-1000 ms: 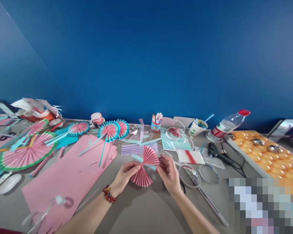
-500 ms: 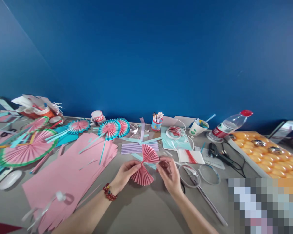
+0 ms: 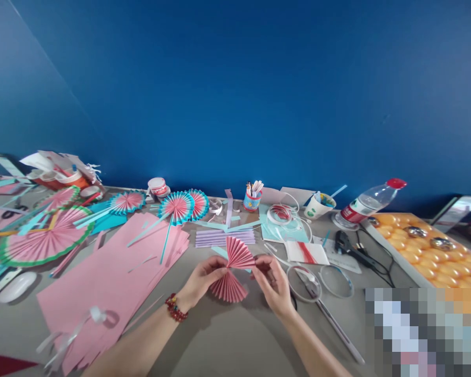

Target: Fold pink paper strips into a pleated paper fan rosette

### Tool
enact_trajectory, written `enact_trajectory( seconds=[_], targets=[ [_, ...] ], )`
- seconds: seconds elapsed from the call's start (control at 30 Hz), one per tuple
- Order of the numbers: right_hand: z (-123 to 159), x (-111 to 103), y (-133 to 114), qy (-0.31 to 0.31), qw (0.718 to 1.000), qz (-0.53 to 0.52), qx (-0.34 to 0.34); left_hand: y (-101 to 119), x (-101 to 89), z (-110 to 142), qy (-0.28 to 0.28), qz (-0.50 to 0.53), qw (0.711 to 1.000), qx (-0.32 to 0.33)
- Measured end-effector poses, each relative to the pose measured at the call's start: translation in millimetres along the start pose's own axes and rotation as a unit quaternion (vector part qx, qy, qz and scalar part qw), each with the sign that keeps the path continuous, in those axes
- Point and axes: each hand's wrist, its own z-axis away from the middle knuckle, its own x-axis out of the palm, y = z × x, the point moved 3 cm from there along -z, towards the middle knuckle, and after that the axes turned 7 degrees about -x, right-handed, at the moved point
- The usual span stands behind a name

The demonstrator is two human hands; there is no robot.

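A pleated pink paper fan [image 3: 239, 254], pinched at its middle so it spreads like a bow tie, is held above the table between both hands. My left hand [image 3: 204, 280], with a beaded bracelet at the wrist, grips it at the narrow centre. The fingers of my right hand [image 3: 273, 280] close on the right edge of the upper half. Its lower half [image 3: 228, 287] hangs spread below. Just behind lie pleated purple paper [image 3: 224, 237] and light blue strips [image 3: 243, 226].
Pink paper sheets [image 3: 98, 272] and finished rosette fans [image 3: 175, 208] lie to the left. On the right are clear rings [image 3: 304, 283], a glue gun [image 3: 347, 246], a bottle [image 3: 369, 204] and an orange egg tray [image 3: 427, 251]. A pen cup [image 3: 252, 199] stands by the wall.
The upper half of the pink fan has tilted slightly down, with its top a little lower. Both hands keep their hold and have barely moved.
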Motion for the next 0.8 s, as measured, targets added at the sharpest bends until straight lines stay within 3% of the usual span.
enact_trajectory(
  seconds=[0.47, 0.8],
  targets=[
    [0, 0, 4, 0.019, 0.998, 0.057, -0.020, -1, 0.1, 1, 0.011, 0.036, 0.999, -0.023],
    [-6, 3, -15, -0.099, 0.983, 0.115, -0.105, -7, -7.6, -3, 0.036, 0.094, 0.994, -0.034]
  ],
)
